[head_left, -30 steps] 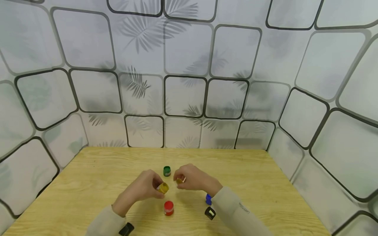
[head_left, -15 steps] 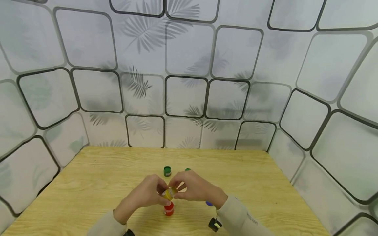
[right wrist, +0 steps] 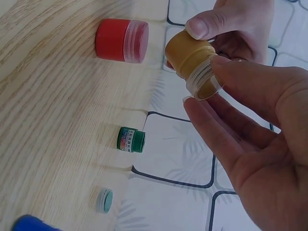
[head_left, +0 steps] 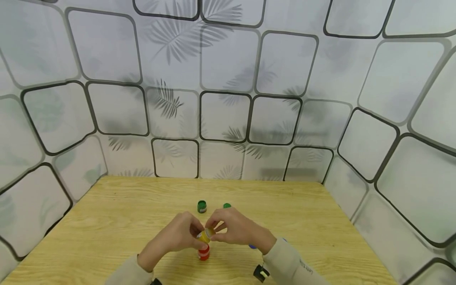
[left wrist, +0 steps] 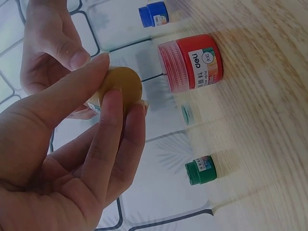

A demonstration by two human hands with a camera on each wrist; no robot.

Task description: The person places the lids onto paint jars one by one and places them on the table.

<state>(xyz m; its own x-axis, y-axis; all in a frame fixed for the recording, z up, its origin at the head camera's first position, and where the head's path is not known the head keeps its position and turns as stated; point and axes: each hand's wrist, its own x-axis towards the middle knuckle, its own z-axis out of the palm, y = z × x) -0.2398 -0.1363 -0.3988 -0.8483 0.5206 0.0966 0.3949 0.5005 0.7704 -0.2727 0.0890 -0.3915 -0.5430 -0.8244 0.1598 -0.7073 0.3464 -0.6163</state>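
Observation:
My left hand (head_left: 178, 233) grips a small yellow paint jar (right wrist: 188, 52), tilted and lifted off the table, its base toward the left wrist camera. With thumb and fingers my right hand (head_left: 235, 227) pinches a clear screw lid (right wrist: 204, 83) at the jar's mouth. The lid sits over the opening; how tightly it fits cannot be told. Just below the hands stands a red paint jar (left wrist: 199, 62) with its clear lid on, partly covered by the left thumb in the head view.
On the wooden table (head_left: 135, 206), an uncapped green jar (head_left: 202, 206) stands behind the hands, with its lid (right wrist: 104, 200) lying to its right. A blue jar (left wrist: 154, 14) is half hidden by the right arm. Patterned wall panels (head_left: 224, 114) enclose the back and sides.
A second ago the hands were apart, the open yellow jar in the left, its lid in the right. They have come together, and the lid is now at the jar's mouth.

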